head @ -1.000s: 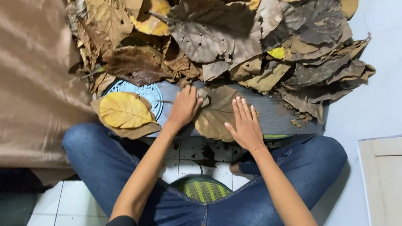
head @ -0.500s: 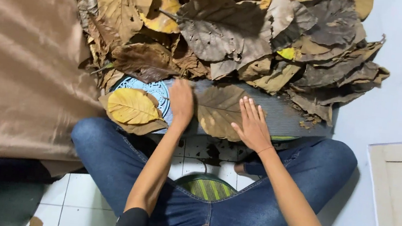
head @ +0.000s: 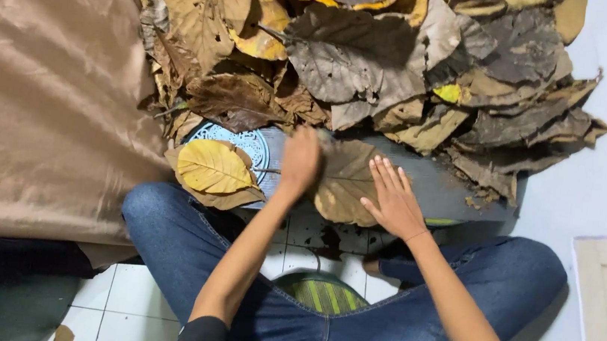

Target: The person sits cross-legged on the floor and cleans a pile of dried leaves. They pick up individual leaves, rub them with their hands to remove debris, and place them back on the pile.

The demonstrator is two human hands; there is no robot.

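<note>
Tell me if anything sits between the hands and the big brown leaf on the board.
Nothing visible does. The right hand lies flat on the big brown leaf, and the blurred left hand is at its left edge, touching it as far as shows.

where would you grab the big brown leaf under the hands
Probably by its near rounded edge, from the person's side. The brown leaf lies flat on the grey board, and that edge overhangs the board's front, so fingers could slip beneath. The right hand already presses it flat; the left hand is blurred.

Blue jeans, dark short sleeves, bare forearms and hands [head: 391, 195].
</note>
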